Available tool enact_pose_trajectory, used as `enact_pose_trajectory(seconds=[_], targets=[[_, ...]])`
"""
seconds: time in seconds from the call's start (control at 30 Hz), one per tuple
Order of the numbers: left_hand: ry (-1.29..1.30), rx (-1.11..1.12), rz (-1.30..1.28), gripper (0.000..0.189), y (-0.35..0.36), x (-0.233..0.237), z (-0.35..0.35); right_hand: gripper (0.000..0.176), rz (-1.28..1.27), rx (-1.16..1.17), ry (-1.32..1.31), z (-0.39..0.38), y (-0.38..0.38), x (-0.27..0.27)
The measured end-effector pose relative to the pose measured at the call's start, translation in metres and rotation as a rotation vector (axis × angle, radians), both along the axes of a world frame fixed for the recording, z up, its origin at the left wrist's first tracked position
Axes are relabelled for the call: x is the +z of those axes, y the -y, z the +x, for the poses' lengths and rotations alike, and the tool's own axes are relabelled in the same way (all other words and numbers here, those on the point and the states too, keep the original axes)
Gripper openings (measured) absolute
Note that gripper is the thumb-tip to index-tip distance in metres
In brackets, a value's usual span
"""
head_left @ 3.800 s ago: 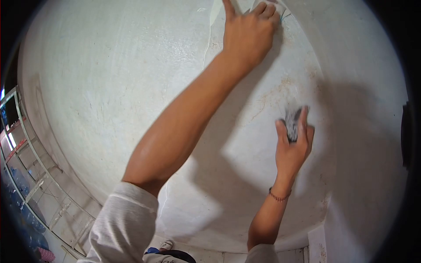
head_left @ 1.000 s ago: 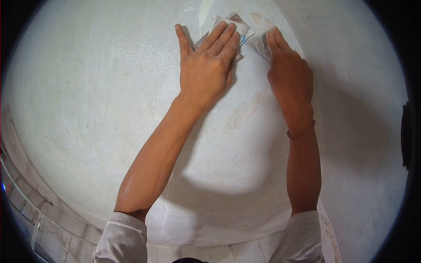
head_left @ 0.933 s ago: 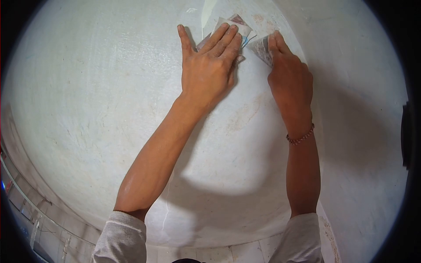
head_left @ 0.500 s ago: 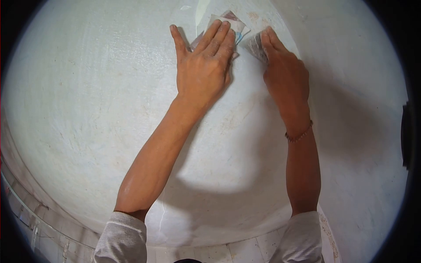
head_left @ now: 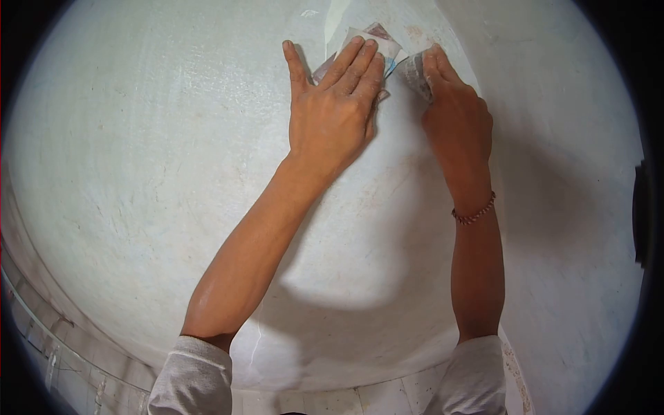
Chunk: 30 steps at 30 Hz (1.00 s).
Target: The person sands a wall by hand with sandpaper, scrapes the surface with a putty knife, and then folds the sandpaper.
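Note:
My left hand lies flat, fingers stretched over a folded sheet of paper and the little finger spread apart on the left. Reddish-brown corners and a blue mark show on the sheet, which is pressed against a pale, curved surface. Close by on the right, my right hand is closed on a thin grey, dusty piece, its index finger pointing up along it. That piece reaches toward the sheet's right corner. Much of the sheet is hidden under my left fingers.
A smooth, lighter strip runs up the surface above my left hand. Along its right side is a curved edge. Whitish tiles lie below, and a rounded rim curves at lower left. My arms shade the surface's lower part.
Both hands and the papery pieces appear slightly farther right and lower in view, and the strip above shifts right too. The holds look the same.

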<state>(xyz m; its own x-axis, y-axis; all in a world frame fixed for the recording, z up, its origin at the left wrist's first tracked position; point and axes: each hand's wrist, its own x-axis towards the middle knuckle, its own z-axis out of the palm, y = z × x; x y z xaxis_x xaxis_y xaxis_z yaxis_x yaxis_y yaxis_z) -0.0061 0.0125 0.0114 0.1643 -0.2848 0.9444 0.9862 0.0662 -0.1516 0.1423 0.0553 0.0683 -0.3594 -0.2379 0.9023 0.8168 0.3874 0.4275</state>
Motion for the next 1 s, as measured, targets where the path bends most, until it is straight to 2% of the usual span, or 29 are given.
enact_pose_trajectory(seconds=[0.1,0.4,1.0], targets=[[0.003,0.006,0.004,0.032,0.001,0.000,0.002,0.035,0.009,0.035,0.018,0.000,-0.001,0.013],[0.002,-0.023,0.014,0.030,0.000,0.000,0.006,0.043,-0.043,0.023,-0.006,0.009,-0.003,0.002],[0.002,-0.036,0.022,0.031,0.003,0.000,0.006,0.045,-0.052,0.115,0.012,0.007,-0.003,0.003]])
